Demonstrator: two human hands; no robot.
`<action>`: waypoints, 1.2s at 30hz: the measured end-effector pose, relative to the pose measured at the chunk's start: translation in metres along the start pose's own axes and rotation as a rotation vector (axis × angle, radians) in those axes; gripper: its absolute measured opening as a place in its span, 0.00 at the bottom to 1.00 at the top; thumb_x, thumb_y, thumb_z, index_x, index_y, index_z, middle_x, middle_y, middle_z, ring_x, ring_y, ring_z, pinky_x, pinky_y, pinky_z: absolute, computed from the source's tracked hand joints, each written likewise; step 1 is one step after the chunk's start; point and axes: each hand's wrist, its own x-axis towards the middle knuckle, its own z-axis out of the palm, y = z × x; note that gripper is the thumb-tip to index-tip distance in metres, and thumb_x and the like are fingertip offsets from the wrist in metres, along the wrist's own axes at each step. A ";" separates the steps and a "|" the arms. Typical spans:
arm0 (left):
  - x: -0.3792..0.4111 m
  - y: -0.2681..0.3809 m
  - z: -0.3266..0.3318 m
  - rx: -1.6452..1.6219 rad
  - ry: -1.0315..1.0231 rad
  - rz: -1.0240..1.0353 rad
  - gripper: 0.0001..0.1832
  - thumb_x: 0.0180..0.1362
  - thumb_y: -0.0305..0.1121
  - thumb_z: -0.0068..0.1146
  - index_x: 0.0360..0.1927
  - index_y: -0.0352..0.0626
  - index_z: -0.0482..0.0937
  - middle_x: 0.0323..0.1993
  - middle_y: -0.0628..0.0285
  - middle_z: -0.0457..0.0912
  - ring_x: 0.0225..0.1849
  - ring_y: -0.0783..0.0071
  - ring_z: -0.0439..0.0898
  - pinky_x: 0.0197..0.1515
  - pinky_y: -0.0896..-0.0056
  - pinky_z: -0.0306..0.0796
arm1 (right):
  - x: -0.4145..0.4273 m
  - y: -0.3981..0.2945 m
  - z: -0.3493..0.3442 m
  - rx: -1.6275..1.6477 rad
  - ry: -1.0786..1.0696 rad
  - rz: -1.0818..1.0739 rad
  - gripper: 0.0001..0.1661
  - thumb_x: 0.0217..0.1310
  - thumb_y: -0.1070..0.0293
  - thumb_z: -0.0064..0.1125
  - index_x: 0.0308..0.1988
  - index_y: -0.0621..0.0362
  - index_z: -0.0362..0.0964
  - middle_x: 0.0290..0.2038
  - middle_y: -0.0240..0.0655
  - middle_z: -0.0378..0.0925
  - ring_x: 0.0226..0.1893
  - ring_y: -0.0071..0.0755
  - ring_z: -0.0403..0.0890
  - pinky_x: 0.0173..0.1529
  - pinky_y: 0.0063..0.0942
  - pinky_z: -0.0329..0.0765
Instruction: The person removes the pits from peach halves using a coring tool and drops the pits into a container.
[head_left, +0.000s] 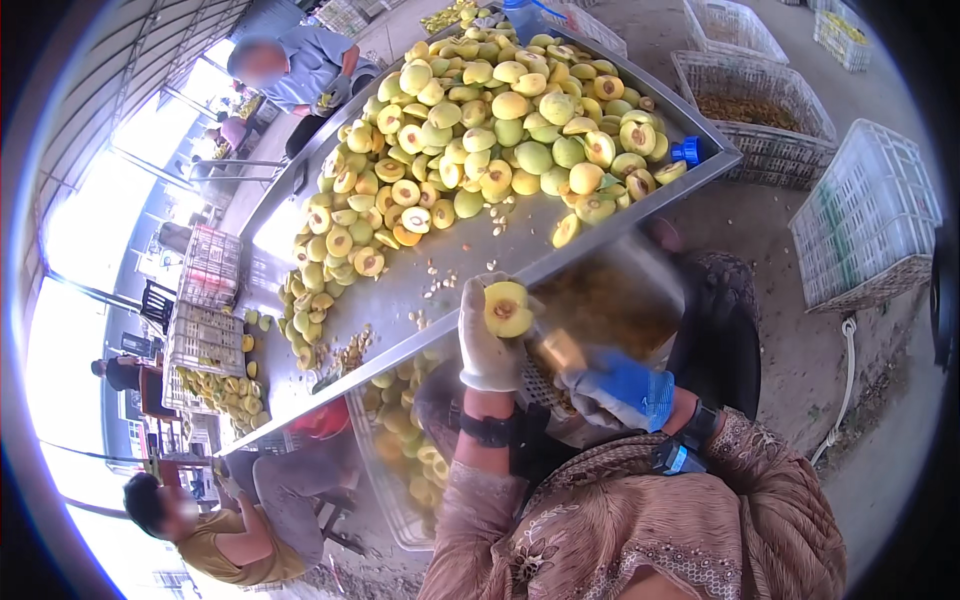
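My left hand (484, 352), in a white work glove, holds a yellow-green stone fruit half (508, 309) with its cut face up and a brown centre showing. To its right, my right hand (619, 390) wears a blue and white glove and grips a tool with a light wooden handle (562, 351). Motion blurs that tool, so its working end cannot be made out. Both hands are just outside the near edge of a metal table (420, 281). On the table a large heap of whole and halved stone fruit (480, 142) is spread, with loose kernels (442, 283) before it.
Below my hands is a blurred container of brown pieces (600, 307); a crate of fruit (405, 450) stands left of my legs. Plastic crates (870, 217) stand on the right. One person (315, 71) sits across the table, another (240, 525) at lower left. A blue cap (686, 151) lies in the table's corner.
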 end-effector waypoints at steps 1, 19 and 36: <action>-0.004 -0.002 -0.001 -0.007 0.000 0.003 0.26 0.63 0.57 0.45 0.41 0.41 0.73 0.34 0.55 0.78 0.30 0.62 0.79 0.32 0.67 0.73 | 0.000 -0.002 0.005 -0.008 0.031 0.036 0.12 0.68 0.59 0.49 0.42 0.55 0.67 0.20 0.26 0.69 0.14 0.15 0.66 0.16 0.15 0.60; -0.060 -0.014 0.019 0.226 0.213 0.310 0.21 0.65 0.47 0.50 0.41 0.36 0.73 0.35 0.51 0.81 0.23 0.65 0.79 0.26 0.71 0.74 | -0.002 0.020 0.043 -0.022 -0.022 -0.065 0.12 0.67 0.60 0.51 0.40 0.58 0.66 0.18 0.26 0.68 0.12 0.17 0.66 0.15 0.18 0.62; -0.042 -0.010 -0.025 0.127 0.215 0.145 0.29 0.63 0.59 0.44 0.40 0.38 0.74 0.34 0.51 0.82 0.24 0.66 0.80 0.22 0.73 0.73 | 0.033 0.079 -0.037 0.645 -0.616 -0.155 0.15 0.67 0.52 0.49 0.33 0.51 0.65 0.15 0.20 0.58 0.11 0.12 0.57 0.12 0.14 0.51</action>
